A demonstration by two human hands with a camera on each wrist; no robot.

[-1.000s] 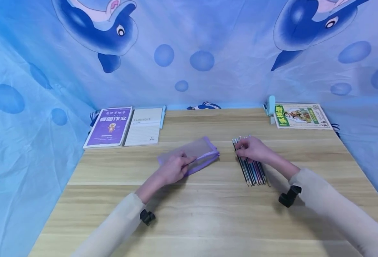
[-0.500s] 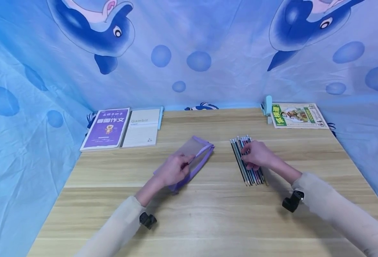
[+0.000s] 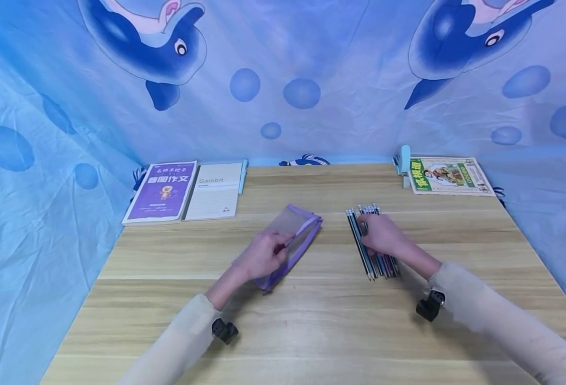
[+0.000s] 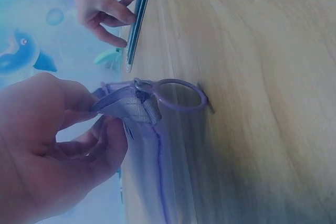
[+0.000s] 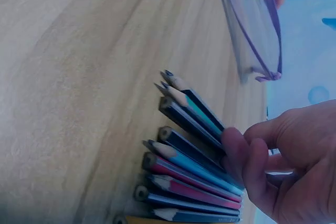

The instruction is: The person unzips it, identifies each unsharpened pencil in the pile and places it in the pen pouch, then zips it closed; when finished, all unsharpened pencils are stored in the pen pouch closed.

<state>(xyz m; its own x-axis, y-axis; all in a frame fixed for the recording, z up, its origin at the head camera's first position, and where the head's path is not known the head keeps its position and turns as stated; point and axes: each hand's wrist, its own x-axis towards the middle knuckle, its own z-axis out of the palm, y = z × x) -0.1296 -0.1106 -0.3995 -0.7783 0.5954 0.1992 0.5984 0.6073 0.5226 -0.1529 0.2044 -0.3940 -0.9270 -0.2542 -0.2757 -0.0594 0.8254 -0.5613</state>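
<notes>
A purple-edged mesh zip pouch (image 3: 285, 220) lies slanted at the middle of the table, its mouth gaping slightly toward the right. My left hand (image 3: 262, 255) pinches the pouch's edge between thumb and fingers; the left wrist view shows a purple ring (image 4: 181, 82) on the zip end. To the right is a row of pencils (image 3: 358, 243), several dark, others pink or light blue. Over them is my right hand (image 3: 383, 235), its curled fingertips pinching pencils at the row's left side. A narrow gap separates these from the rest, some sharpened tips (image 5: 167, 152) showing beyond the fingers.
At the back left lie a purple book (image 3: 161, 192) and a white notebook (image 3: 213, 195). A green-and-white illustrated book (image 3: 449, 175) lies at the back right beside a light blue clamp (image 3: 404, 159). Blue dolphin-printed cloth (image 3: 273, 64) hangs behind the wooden table (image 3: 312, 331).
My left hand has turned the pouch more steeply, its near end swinging toward me. My right hand has shifted along the pencils, and a few on the left now stand apart from the others.
</notes>
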